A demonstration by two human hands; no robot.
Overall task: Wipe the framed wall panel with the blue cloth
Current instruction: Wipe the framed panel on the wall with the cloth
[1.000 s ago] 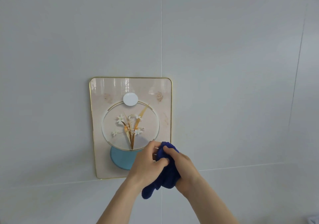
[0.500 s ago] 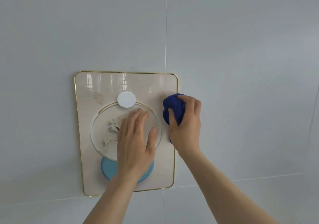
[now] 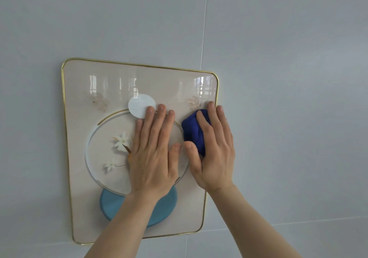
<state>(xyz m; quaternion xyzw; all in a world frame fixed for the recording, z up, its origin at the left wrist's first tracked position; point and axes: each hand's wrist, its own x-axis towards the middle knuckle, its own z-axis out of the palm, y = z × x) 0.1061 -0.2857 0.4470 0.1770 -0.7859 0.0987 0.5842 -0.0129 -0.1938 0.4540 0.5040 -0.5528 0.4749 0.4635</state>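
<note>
Both hands have settled flat since the earlier frame: right hand [image 3: 214,150] fingers curl over the bunched blue cloth [image 3: 194,131], pressing it just inside the framed wall panel [image 3: 79,178] right edge; left hand [image 3: 154,152], fingers together, braces its centre. Cloth soft, glossy face likely slippery.

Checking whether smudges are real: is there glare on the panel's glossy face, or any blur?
Head view: window-like reflections streak the upper framed wall panel; brownish blotches sit below them, one beside the blue cloth in the right hand. The left hand casts little shadow. The image is sharp, edges bowed.
</note>
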